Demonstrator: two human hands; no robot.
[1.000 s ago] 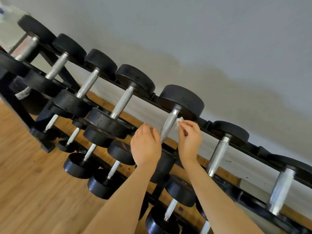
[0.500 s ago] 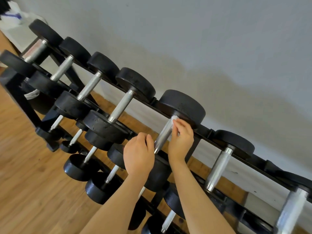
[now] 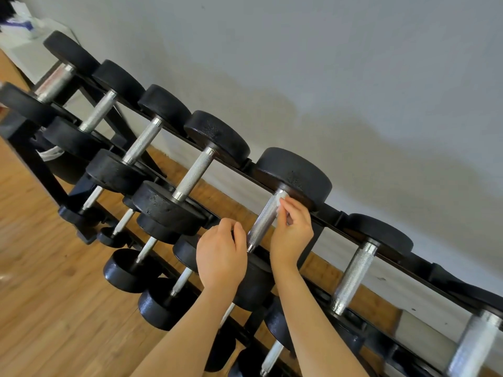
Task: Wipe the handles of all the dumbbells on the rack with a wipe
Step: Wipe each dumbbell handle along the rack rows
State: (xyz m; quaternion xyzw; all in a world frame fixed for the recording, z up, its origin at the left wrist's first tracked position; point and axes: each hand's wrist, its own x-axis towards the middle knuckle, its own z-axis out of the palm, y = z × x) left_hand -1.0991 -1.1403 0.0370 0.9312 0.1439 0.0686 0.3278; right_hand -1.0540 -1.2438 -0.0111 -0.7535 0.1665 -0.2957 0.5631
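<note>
A black rack (image 3: 330,223) carries several black dumbbells with knurled steel handles on its upper rail, and smaller ones on lower rails. My right hand (image 3: 292,232) pinches a small white wipe (image 3: 282,203) against the upper end of the middle dumbbell's handle (image 3: 262,223), just under its far head (image 3: 295,174). My left hand (image 3: 221,255) grips the near head of that same dumbbell, which is mostly hidden beneath it. Neighbouring handles lie to the left (image 3: 192,174) and to the right (image 3: 353,276).
A grey wall (image 3: 326,63) runs behind the rack. Wooden floor (image 3: 49,308) lies below and to the left. A white unit with bags on it (image 3: 27,31) stands at the far left end. Smaller dumbbells (image 3: 128,268) fill the lower rails.
My right hand slid the wipe from beside the handle's middle up to its top end by the far head. My left hand shifted slightly down onto the near head.
</note>
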